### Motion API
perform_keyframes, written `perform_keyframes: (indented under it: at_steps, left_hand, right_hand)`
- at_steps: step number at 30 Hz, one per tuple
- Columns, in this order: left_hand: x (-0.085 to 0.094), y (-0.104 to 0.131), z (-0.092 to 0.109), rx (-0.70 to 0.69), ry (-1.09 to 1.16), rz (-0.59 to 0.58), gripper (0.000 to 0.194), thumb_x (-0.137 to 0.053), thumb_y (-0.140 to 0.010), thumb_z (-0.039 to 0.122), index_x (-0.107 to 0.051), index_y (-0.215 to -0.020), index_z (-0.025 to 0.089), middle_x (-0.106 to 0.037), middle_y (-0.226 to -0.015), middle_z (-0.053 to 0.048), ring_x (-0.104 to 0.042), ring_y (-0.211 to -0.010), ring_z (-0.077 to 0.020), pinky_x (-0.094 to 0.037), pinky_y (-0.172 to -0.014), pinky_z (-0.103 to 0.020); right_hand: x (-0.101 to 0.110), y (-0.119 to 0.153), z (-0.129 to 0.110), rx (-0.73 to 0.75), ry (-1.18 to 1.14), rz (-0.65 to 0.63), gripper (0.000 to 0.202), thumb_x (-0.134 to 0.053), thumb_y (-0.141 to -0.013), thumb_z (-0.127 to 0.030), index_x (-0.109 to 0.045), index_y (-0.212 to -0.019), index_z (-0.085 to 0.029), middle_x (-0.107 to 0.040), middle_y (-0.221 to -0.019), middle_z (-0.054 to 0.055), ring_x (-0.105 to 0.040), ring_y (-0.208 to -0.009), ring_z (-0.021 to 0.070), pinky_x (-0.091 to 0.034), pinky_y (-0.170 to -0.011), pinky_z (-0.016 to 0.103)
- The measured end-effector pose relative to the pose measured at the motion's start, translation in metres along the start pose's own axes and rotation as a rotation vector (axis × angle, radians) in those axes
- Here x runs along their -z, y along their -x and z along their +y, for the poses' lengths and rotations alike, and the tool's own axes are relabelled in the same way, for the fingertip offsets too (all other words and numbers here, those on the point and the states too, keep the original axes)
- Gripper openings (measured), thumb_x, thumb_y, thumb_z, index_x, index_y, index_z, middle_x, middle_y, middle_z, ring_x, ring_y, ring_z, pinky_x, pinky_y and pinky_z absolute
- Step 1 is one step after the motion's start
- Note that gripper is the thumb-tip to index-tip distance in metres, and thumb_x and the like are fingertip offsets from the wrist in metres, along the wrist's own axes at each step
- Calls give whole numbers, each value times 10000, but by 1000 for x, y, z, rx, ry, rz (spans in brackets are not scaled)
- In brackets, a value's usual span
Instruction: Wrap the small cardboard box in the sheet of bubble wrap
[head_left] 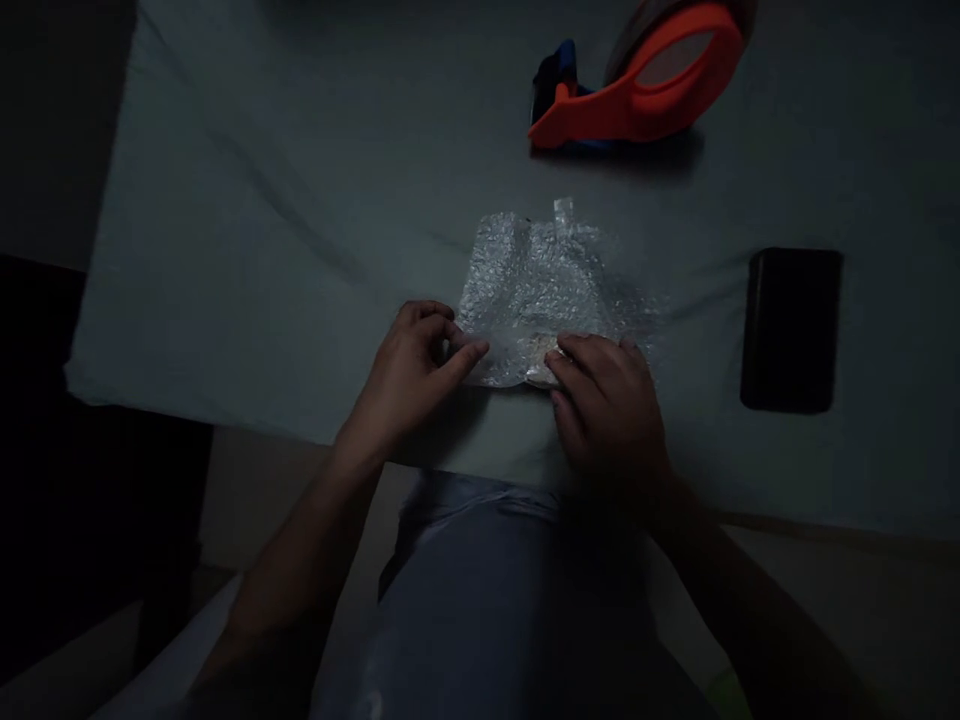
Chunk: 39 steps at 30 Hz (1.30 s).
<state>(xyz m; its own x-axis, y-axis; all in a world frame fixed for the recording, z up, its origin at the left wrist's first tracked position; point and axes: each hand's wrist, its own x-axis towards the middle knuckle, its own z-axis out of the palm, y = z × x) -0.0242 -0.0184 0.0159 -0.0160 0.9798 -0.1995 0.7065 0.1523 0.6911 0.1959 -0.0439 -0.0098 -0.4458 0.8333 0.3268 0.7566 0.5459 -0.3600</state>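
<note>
A clear sheet of bubble wrap (532,275) lies on the cloth-covered table, with a small strip of tape (564,212) standing out at its far edge. My left hand (421,355) grips the near left corner between thumb and curled fingers. At the near right, my right hand (609,395) is closed over the folded edge. Beneath those fingers shows a pale, whitish item (541,365) that seems to lie in the wrap; its kind is too dark and covered to make out.
An orange and blue tape dispenser (637,110) with a roll stands at the far right of the wrap. A black rectangular object (792,330) lies to the right. The light green tablecloth (225,250) has creases, and its near edge runs just below my hands.
</note>
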Motion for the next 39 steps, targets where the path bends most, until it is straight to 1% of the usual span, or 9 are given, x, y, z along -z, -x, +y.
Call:
perform_keyframes:
  at_steps: [3,6,8,12,16,22,28,35,39]
  left_hand:
    - [3,-5,1,34,-10,-60,338,-642,-825,489,-660,-898,159,-598,-1018,-55,-587,-885,-171,-477,-833,-314]
    - [4,-12,3,72,113,-268,360,-580,-854,502,-648,-791,155,-580,-752,-7,-539,-697,-140,-426,-638,-257]
    - [0,-14,3,97,170,-301,335,-576,-849,469,-623,-740,156,-539,-652,15,-495,-617,-122,-382,-574,-242]
    - [-18,-10,6,90,78,-55,167,-623,-773,287,-532,-692,173,-513,-626,42,-470,-588,-102,-362,-570,-237]
    - [-34,-5,22,-86,70,93,129,-551,-712,91,-496,-772,192,-556,-716,52,-507,-642,-90,-417,-631,-223]
    - [-32,-7,51,-149,243,-11,268,-559,-835,162,-532,-1099,197,-631,-827,22,-601,-668,-93,-497,-627,-221]
    - [-27,-4,50,-186,293,-136,431,-460,-879,94,-485,-1296,200,-710,-942,-9,-662,-761,-100,-539,-726,-243]
    - [-53,5,30,-608,14,83,258,-490,-901,121,-593,-1130,177,-695,-1066,-58,-617,-1093,-190,-469,-1048,-419]
    - [-66,8,18,-707,25,133,197,-491,-933,147,-600,-1098,153,-667,-1097,-106,-591,-1189,-201,-518,-1008,-387]
  right_hand:
    - [0,2,1,14,12,-4,337,-503,-899,-140,-573,-1224,-197,-662,-1270,119,-595,-1199,266,-419,-1057,519]
    - [0,3,1,25,24,0,348,-493,-897,-120,-571,-1230,-181,-663,-1266,132,-593,-1204,266,-422,-1058,513]
    - [-1,4,2,28,27,7,362,-482,-895,-106,-569,-1238,-185,-663,-1268,129,-590,-1210,263,-417,-1063,514]
    - [-2,5,3,42,8,2,387,-481,-891,-99,-563,-1261,-174,-653,-1288,132,-577,-1224,263,-390,-1087,522]
    - [-1,4,4,74,56,11,344,-501,-882,-94,-593,-1212,-126,-669,-1253,155,-592,-1199,271,-403,-1080,509]
    - [0,4,5,51,-25,0,370,-472,-881,-82,-605,-1220,-147,-646,-1286,153,-577,-1228,273,-451,-1055,503]
    - [-5,7,5,-8,-121,5,364,-465,-870,-90,-619,-1191,-167,-576,-1361,177,-537,-1279,281,-480,-1041,514]
    - [7,7,6,32,-136,-24,355,-499,-885,-137,-555,-1235,-126,-573,-1341,211,-533,-1282,292,-486,-1050,488]
    - [16,26,16,-176,-108,194,408,-598,-854,-234,-547,-1250,-150,-562,-1340,215,-525,-1279,314,-471,-1034,533]
